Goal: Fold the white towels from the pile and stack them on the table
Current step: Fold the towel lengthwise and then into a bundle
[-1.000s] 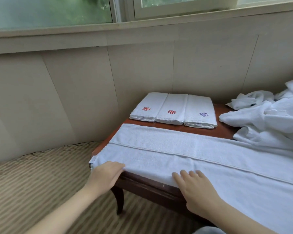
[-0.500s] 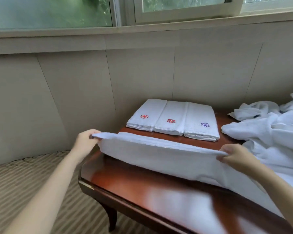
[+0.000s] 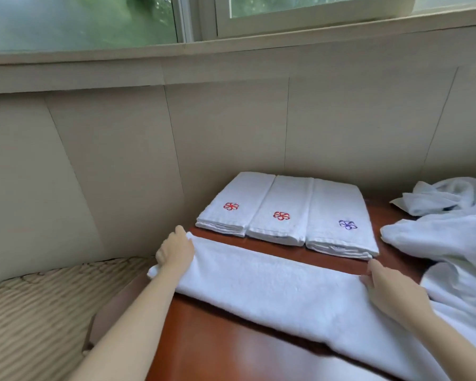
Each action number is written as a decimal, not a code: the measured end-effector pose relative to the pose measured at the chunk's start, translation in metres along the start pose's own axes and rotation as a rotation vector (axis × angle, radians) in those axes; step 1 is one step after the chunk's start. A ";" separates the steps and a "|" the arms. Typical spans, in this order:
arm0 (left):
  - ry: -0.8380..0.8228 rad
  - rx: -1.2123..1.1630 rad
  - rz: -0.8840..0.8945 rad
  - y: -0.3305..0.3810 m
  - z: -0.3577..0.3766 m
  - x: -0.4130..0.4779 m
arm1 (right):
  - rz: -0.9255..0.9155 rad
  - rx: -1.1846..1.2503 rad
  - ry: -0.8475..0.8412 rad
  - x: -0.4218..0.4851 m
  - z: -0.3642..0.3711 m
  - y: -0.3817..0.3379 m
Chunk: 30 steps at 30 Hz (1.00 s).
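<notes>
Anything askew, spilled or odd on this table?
Nothing spilled or damaged. The long white towel overhangs the red-brown wooden table at its left end, held by the left hand. Of three folded white towels, the rightmost bears a purple emblem, the others red.

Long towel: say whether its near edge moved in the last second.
Yes. On the long towel, the near edge went from the front of the table back toward the folded towels.

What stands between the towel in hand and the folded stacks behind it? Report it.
Nothing visible. The left hand and right hand hold the towel; only a bare strip of wooden table separates it from the folded stacks.
</notes>
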<state>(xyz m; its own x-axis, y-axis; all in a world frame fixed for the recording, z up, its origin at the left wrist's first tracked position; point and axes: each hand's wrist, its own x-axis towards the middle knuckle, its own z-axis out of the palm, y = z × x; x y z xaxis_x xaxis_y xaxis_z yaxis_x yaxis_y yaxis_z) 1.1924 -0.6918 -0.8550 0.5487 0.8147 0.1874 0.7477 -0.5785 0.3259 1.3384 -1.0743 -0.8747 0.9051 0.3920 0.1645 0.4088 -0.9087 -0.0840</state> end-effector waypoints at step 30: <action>-0.471 0.166 0.765 0.107 0.016 -0.197 | 0.481 0.289 -0.500 -0.204 -0.119 0.200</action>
<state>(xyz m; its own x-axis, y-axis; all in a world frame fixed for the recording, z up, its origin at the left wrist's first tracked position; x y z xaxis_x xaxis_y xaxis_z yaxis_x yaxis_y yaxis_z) 1.1705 -0.9144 -0.8723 0.9855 0.1274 -0.1120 0.1410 -0.9822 0.1240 1.2213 -1.3532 -0.8082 0.9084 0.0424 -0.4160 -0.0928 -0.9496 -0.2995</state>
